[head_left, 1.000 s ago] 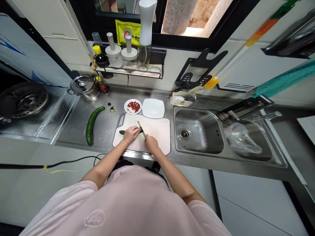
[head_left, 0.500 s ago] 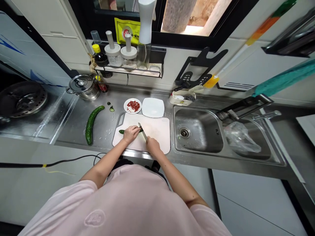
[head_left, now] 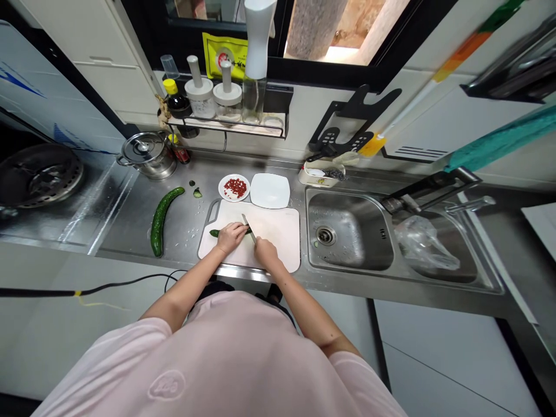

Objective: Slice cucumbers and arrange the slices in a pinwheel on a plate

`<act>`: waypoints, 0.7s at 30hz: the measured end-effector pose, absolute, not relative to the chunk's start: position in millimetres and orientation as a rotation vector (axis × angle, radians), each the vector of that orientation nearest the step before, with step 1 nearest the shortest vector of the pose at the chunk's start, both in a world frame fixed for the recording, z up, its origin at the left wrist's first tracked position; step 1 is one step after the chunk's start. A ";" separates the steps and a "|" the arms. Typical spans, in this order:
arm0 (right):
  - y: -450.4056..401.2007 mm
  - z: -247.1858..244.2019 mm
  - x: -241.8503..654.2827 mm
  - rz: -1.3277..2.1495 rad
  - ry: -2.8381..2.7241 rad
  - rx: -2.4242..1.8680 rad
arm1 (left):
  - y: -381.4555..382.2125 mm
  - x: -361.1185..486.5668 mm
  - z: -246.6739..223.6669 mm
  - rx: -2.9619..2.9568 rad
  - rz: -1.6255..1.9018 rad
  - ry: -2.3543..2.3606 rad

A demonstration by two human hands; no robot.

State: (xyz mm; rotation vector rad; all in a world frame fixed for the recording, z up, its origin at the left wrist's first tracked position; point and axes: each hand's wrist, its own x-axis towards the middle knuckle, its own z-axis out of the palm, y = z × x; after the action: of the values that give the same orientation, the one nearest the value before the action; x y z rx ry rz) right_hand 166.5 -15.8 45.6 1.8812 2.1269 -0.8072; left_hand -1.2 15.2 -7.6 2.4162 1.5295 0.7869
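Observation:
A cucumber piece point(head_left: 214, 233) lies on the white cutting board point(head_left: 282, 237), its left tip showing past my left hand point(head_left: 231, 236). The fingers of that hand are wrapped over the piece and press it to the board. My right hand point(head_left: 264, 252) is closed round the handle of a knife point(head_left: 249, 225). The blade points up and left and stands at the right end of the cucumber piece, just beside my left fingertips. Behind the board are a small plate of chopped red pieces point(head_left: 235, 187) and a bare white square plate point(head_left: 270, 190).
A whole cucumber point(head_left: 161, 223) and small green scraps point(head_left: 197, 193) lie left of the board. A steel pot point(head_left: 150, 155) stands at the back left. The sink point(head_left: 351, 231) adjoins on the right, with a plastic bag point(head_left: 425, 242) beyond. A spice shelf point(head_left: 230, 124) hangs above.
My right hand and the knife have shifted slightly left, toward my left hand. My left hand has hardly moved.

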 end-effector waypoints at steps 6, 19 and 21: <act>-10.4 43.5 159.9 -0.780 2.125 1.922 | 15.0 -0.9 -8.0 2.411 0.804 1.525; -13.3 47.2 153.1 -0.772 2.072 1.981 | 13.6 -0.7 -8.3 2.411 0.805 1.546; -23.5 45.7 158.5 -0.757 2.084 1.971 | 13.4 -0.6 -7.7 2.405 0.796 1.560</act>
State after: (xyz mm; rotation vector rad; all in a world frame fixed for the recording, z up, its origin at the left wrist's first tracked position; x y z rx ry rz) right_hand 158.5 -23.5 45.7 1.9707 2.0837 -0.7573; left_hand -0.6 13.4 -7.7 2.4051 1.5604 0.7963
